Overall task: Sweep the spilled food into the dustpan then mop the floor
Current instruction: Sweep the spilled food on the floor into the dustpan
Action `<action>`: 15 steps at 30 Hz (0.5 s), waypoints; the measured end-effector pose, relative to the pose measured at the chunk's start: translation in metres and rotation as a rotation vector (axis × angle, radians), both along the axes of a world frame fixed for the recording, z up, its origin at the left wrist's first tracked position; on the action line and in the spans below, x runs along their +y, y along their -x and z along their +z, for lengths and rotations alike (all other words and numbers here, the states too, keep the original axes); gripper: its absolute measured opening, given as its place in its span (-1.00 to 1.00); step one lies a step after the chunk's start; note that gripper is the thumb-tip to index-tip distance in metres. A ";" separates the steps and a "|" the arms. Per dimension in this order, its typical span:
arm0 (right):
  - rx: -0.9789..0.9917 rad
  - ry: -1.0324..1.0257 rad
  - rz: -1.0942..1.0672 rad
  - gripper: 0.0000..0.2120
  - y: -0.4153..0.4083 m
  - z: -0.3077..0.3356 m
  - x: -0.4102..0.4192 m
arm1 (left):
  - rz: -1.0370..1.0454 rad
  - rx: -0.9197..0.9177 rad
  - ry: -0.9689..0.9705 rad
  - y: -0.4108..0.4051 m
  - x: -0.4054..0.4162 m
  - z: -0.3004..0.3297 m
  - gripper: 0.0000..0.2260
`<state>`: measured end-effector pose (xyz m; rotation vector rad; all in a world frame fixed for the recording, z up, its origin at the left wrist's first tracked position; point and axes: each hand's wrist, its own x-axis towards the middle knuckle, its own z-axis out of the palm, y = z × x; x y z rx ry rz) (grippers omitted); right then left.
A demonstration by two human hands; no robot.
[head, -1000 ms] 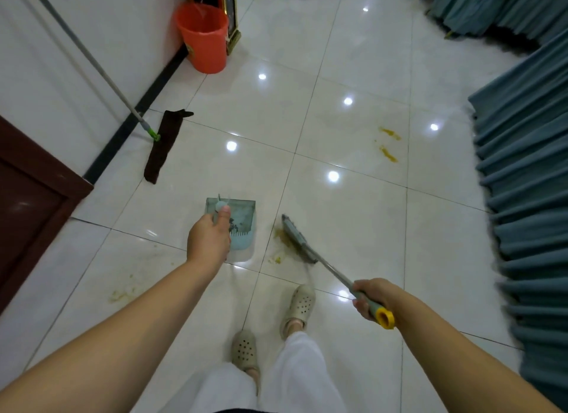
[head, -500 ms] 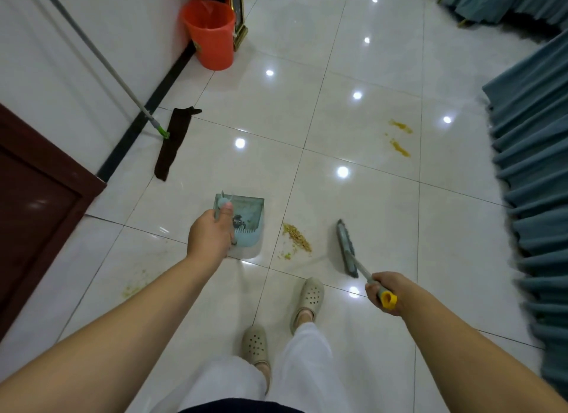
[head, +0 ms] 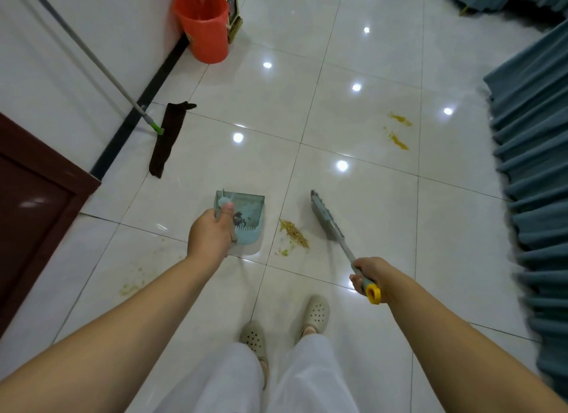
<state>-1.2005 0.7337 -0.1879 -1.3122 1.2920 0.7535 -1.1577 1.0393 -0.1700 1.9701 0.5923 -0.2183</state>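
A single head-worn wide camera looked steeply down at the tiled floor (head: 353, 228), from standing height, facing forward.

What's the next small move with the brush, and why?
Probably draw the brush leftward across the floor, pushing the food pile toward the dustpan. The pile lies on the tile between the two, apart from both. The right hand grips the brush handle, and the left hand holds the dustpan just left of the pile.
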 end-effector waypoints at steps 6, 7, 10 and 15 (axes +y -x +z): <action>0.058 -0.031 0.135 -0.87 -0.021 0.000 -0.016 | 0.044 0.007 0.021 0.005 -0.009 0.001 -0.52; 0.057 -0.022 0.178 -0.87 -0.024 0.001 -0.018 | 0.064 0.010 0.013 0.006 -0.015 0.002 -0.52; 0.007 0.045 0.315 -0.90 -0.031 0.005 -0.011 | 0.076 0.012 -0.028 0.013 -0.023 0.003 -0.54; -0.046 0.116 0.651 -0.76 -0.074 -0.003 -0.023 | 0.196 0.019 -0.007 0.026 -0.047 -0.002 -0.56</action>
